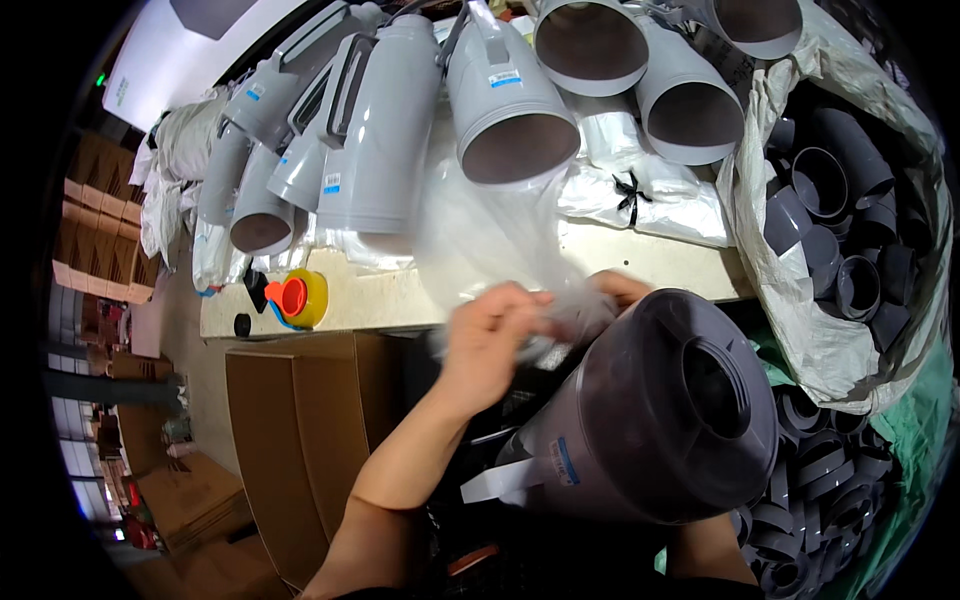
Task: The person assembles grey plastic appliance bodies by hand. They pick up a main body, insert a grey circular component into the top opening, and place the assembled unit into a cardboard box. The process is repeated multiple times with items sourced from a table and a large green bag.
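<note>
A clear plastic bag [500, 235] hangs blurred between my hands, its gathered end at my fingers. My left hand [485, 345] is closed on the bag with thumb and fingers pinched together. Only the fingers of my right hand [622, 288] show, curled at the bag's other side; the rest is behind a grey jug shell [610, 430]. That shell lies tilted over my right forearm, its dark base [715, 410] with a round threaded hole turned up toward me. A pale handle [500, 483] and a small blue-and-white sticker [565, 460] are on its side.
Several grey jug shells [375, 130] lie on the white table [660, 262], with packs of plastic bags [650, 200]. A yellow tape roll [315, 298] sits at the edge. Below stands a cardboard box [310, 430]. At right, a white sack [800, 340] holds dark plastic rings.
</note>
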Available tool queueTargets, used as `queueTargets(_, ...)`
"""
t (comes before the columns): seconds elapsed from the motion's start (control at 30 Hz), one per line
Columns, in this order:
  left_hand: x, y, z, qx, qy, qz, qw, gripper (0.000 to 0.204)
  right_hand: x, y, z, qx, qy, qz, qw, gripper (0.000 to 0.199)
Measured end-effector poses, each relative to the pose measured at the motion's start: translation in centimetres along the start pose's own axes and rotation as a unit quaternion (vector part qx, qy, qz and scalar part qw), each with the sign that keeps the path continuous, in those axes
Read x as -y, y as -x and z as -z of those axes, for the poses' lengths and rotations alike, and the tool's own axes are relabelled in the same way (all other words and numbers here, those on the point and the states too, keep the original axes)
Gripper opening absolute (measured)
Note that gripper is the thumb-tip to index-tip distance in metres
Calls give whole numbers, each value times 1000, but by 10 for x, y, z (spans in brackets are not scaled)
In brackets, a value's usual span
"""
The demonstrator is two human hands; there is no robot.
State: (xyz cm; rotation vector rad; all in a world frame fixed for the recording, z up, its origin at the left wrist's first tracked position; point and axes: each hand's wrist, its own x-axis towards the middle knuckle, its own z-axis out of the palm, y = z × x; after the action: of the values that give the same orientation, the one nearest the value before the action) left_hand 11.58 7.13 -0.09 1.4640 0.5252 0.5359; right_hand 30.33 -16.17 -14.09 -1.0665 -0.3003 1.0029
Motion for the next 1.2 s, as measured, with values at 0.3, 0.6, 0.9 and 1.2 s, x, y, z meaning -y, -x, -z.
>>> queueTargets(0.3, -32, -51, 4, 45, -46, 12, 998, 12, 67, -27, 28, -391, 35, 345, 853, 44)
queueTargets(0.6, 45, 204, 109, 125, -405, -137, 895, 5, -91, 119, -51, -59, 369, 182, 909, 62)
queueTargets(0.9, 100, 318, 53, 268, -294, 156, 904, 24, -95, 63, -254, 394, 130, -136, 900, 67)
queueTargets(1.2, 29, 273, 191, -326, 159, 97, 927, 42, -77, -12, -262, 170, 200, -29, 964, 46)
